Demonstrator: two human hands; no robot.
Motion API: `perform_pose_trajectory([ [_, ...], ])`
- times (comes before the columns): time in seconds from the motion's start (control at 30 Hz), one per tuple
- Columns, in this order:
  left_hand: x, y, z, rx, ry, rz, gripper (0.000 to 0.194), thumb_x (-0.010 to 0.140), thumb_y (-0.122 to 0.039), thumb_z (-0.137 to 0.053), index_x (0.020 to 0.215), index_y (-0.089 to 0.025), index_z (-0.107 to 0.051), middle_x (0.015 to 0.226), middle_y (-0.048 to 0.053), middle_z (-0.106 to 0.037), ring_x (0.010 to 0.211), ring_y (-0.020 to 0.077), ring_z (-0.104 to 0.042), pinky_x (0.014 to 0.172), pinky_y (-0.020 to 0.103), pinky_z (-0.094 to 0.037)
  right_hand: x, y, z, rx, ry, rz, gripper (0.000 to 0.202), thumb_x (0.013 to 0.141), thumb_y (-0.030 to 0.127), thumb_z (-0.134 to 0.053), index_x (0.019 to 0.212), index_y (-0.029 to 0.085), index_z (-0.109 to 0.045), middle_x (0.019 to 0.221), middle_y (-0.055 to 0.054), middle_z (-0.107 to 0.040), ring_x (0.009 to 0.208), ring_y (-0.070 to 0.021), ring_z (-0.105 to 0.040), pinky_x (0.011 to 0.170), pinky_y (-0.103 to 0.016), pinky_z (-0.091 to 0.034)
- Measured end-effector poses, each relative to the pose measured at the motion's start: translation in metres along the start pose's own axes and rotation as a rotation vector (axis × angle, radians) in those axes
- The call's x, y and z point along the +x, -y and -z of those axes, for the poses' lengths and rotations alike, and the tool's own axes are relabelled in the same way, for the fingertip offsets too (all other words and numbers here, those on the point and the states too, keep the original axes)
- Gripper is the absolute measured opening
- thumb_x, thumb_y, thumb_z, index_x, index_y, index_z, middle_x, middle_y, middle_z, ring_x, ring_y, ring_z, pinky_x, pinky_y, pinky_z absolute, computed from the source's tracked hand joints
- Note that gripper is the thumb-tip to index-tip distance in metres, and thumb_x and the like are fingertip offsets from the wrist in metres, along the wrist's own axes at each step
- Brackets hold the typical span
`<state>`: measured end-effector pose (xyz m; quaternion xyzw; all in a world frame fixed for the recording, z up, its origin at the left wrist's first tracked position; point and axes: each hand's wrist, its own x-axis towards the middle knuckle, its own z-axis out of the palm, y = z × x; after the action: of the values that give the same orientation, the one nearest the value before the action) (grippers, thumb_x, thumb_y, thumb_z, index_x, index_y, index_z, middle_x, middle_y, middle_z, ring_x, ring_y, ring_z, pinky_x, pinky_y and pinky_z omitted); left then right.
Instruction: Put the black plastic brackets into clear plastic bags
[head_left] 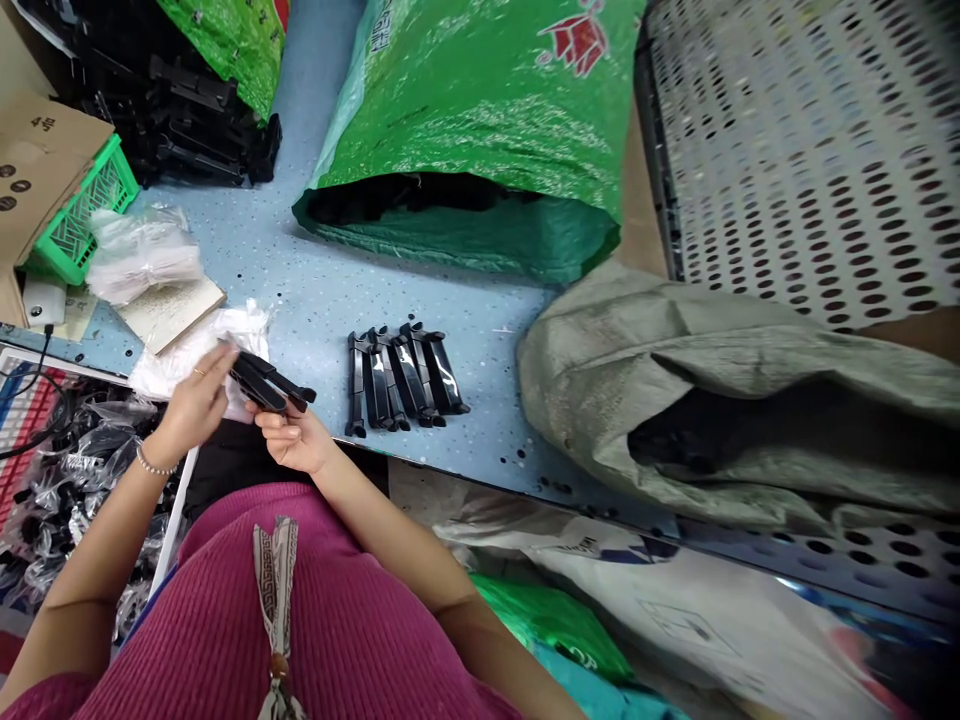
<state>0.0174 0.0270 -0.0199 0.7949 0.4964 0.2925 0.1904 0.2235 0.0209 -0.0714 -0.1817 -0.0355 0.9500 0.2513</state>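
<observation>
In the head view, my right hand (294, 438) pinches long, shiny black pieces (259, 382). My left hand (199, 400) is at their other end; I can't tell if it grips. A row of black ones (409, 375) lies right of both hands.

I see slim glossy black plastic pieces (259, 382) over a blue tabletop (315, 285), speckled. I've also got a shiny green plastic sack (472, 130), red white-edged logo (577, 45); ribbed magenta knit top (375, 620).

Shiny black plastic pieces (409, 380) lie on a speckled blue table (255, 240). A big green plastic sack (487, 130) lies there too.
</observation>
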Motion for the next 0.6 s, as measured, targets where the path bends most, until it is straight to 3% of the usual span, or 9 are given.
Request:
perform_pose_trajectory([
  [0.1,-0.016,-0.026,-0.001,-0.032,0.093,-0.139,0.076,0.094,-0.002,-0.044,0.164,-0.029,-0.03,0.157,0.012,-0.052,0.144,0.0231,-0.052,0.117,0.04,-0.05,-0.003,0.001,-0.006,-0.198,-0.12,0.1,0.022,0.091,0.036,-0.07,0.086,0.015,-0.066,0.058,0.004,-0.06,0.038,-0.0044,-0.039,0.035,-0.014,-0.031],
  [0.17,-0.025,-0.031,0.002,-0.041,0.072,-0.145,0.077,0.095,-0.002,-0.045,0.164,-0.031,-0.029,0.155,0.011,-0.054,0.141,0.0222,-0.055,0.116,0.039,-0.051,-0.012,0.004,-0.012,-0.313,-0.174,0.172,0.021,0.089,0.034,-0.073,0.084,0.015,-0.064,0.058,0.002,-0.062,0.041,-0.0064,-0.045,0.036,-0.015,-0.031],
  [0.33,-0.036,-0.014,0.003,0.078,-0.157,-0.082,0.083,0.093,-0.001,-0.05,0.165,-0.031,-0.024,0.159,0.014,-0.048,0.143,0.025,-0.053,0.114,0.038,-0.052,-0.024,0.011,-0.023,-0.174,-0.003,0.077,0.035,0.1,0.046,-0.055,0.097,0.012,-0.066,0.056,0.007,-0.05,0.038,-0.0034,-0.022,0.037,-0.016,-0.025],
  [0.4,-0.037,-0.014,-0.002,0.1,-0.168,-0.112,0.086,0.092,-0.001,-0.05,0.167,-0.029,-0.018,0.162,0.015,-0.044,0.145,0.0257,-0.051,0.114,0.038,-0.052,-0.019,0.01,-0.024,-0.244,-0.012,0.07,0.037,0.1,0.048,-0.054,0.095,0.014,-0.065,0.057,0.007,-0.049,0.038,-0.004,-0.021,0.037,-0.018,-0.024],
  [0.53,-0.032,-0.04,-0.007,0.045,0.07,-0.229,0.083,0.093,-0.003,-0.047,0.167,-0.026,-0.016,0.158,0.016,-0.049,0.145,0.0255,-0.051,0.114,0.039,-0.052,-0.009,-0.001,-0.032,-0.816,-0.339,0.317,0.028,0.096,0.044,-0.061,0.083,0.019,-0.06,0.062,0.004,-0.056,0.048,-0.0099,-0.045,0.047,-0.022,-0.036],
  [0.6,-0.034,-0.055,0.004,0.014,0.163,-0.224,0.074,0.095,-0.01,-0.053,0.164,-0.023,-0.029,0.149,0.017,-0.057,0.136,0.0256,-0.06,0.11,0.039,-0.055,-0.015,-0.003,-0.041,-1.161,-0.398,0.403,0.019,0.097,0.036,-0.061,0.087,0.02,-0.063,0.068,0.002,-0.062,0.061,-0.0133,-0.057,0.06,-0.025,-0.046],
])
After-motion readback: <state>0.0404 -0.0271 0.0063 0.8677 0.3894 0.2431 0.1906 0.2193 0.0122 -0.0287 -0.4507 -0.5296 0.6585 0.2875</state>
